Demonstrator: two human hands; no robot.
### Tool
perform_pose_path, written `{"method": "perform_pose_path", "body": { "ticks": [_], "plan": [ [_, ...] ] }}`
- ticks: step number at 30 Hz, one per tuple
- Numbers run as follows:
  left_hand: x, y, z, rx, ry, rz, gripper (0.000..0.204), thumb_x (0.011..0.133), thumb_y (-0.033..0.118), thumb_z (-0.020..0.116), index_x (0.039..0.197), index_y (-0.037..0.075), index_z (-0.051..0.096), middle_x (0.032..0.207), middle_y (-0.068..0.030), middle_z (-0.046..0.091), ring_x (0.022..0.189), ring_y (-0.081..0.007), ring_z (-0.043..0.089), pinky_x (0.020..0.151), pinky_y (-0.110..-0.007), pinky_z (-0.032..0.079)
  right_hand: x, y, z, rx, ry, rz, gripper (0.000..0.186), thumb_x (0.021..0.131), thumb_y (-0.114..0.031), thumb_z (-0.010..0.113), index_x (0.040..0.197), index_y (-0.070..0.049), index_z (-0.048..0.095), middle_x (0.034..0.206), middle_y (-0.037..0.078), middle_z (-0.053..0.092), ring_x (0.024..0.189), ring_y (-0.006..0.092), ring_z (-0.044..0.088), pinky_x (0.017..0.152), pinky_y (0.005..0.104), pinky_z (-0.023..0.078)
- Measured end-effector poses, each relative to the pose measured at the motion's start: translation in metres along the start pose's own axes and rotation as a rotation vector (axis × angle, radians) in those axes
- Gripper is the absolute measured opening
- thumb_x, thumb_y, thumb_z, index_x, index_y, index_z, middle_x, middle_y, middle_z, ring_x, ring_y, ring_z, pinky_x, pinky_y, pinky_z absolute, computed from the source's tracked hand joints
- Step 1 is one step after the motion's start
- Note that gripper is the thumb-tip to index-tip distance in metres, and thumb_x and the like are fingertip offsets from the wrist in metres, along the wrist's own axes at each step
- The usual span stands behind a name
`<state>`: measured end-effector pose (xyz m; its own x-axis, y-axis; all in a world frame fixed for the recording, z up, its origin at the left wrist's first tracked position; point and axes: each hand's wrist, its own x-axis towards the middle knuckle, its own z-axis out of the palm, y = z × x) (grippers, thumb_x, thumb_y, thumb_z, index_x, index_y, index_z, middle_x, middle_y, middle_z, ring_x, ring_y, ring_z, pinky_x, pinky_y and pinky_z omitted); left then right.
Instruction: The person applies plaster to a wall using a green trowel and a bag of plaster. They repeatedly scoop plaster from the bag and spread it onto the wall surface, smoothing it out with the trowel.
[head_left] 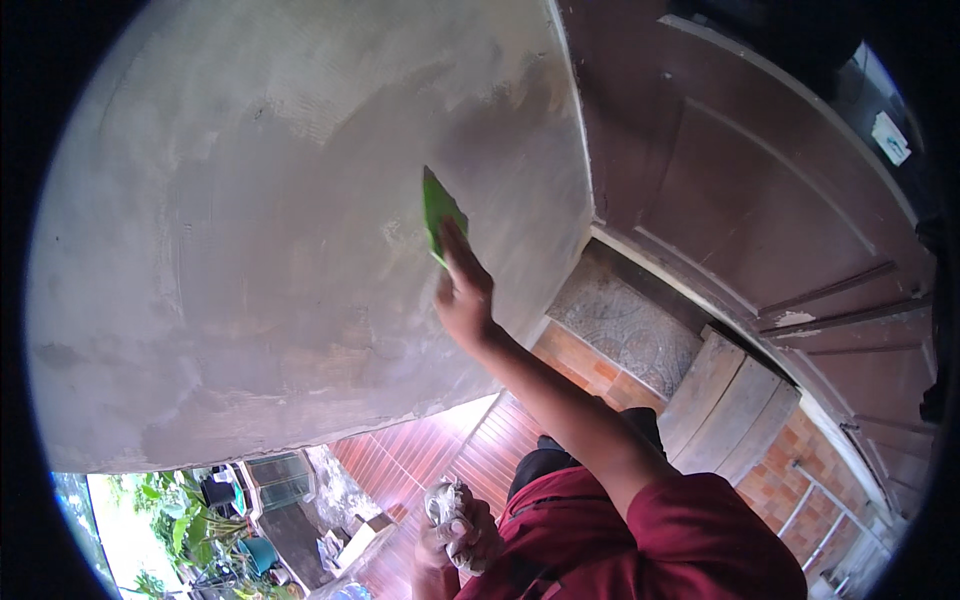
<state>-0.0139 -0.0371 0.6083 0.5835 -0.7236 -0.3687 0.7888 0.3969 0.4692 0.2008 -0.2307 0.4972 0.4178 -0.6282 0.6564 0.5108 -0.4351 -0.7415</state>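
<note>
My right arm stretches up to the grey plastered wall (250, 260). In my right hand (466, 300) is a green flat plastic putty spreader (438, 208), gripped between thumb and fingers, its blade at the wall's surface. Darker, damp-looking patches and smeared streaks surround it. Low in front of my red shirt, my left hand (462, 545) is closed round a crumpled greyish-white lump (452, 505). Whether this is a bag or a mass of putty I cannot tell. Part of it hides behind my fingers.
To the right of the wall stands a brown panelled door (730, 190). Below it lie a patterned grey slab (625, 315) and a wooden plank step (730, 405) on orange tiles. A white metal frame (825, 515) is at lower right. Green plants (185, 525) grow at lower left.
</note>
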Motion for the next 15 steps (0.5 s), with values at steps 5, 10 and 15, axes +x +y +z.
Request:
{"method": "perform_pose_path", "body": {
  "ticks": [5, 10, 15],
  "plan": [
    [-0.007, -0.003, 0.005, -0.045, 0.043, -0.026, 0.023, 0.081, 0.015, 0.07, 0.082, 0.005, 0.049, 0.061, -0.0089, 0.049, 0.046, -0.0191, 0.049, 0.041, -0.034, 0.042, -0.05, -0.031, 0.042, -0.012, -0.361, -0.083, 0.074, 0.067, 0.014, 0.053, 0.138, 0.0, 0.039, 0.144, 0.024, 0.037, 0.134, 0.0389, 0.035, 0.111, 0.0447, 0.033],
    [-0.008, -0.003, 0.004, -0.07, 0.045, -0.039, 0.024, 0.082, 0.017, 0.07, 0.081, 0.005, 0.049, 0.061, -0.0083, 0.049, 0.047, -0.0192, 0.048, 0.043, -0.035, 0.042, -0.092, -0.05, -0.003, 0.27, -0.421, 0.048, 0.074, 0.065, 0.019, 0.056, 0.136, -0.001, 0.043, 0.143, 0.023, 0.039, 0.133, 0.0366, 0.037, 0.112, 0.0458, 0.032],
    [-0.008, -0.001, -0.006, -0.033, 0.078, 0.037, 0.018, 0.082, 0.011, 0.067, 0.086, 0.006, 0.05, 0.062, -0.0085, 0.048, 0.046, -0.0174, 0.048, 0.038, -0.032, 0.04, -0.024, -0.021, -0.014, 0.067, -0.067, 0.024, 0.071, 0.067, 0.02, 0.05, 0.134, -0.003, 0.046, 0.139, 0.023, 0.043, 0.13, 0.0374, 0.041, 0.109, 0.0441, 0.037]
  ]
}}
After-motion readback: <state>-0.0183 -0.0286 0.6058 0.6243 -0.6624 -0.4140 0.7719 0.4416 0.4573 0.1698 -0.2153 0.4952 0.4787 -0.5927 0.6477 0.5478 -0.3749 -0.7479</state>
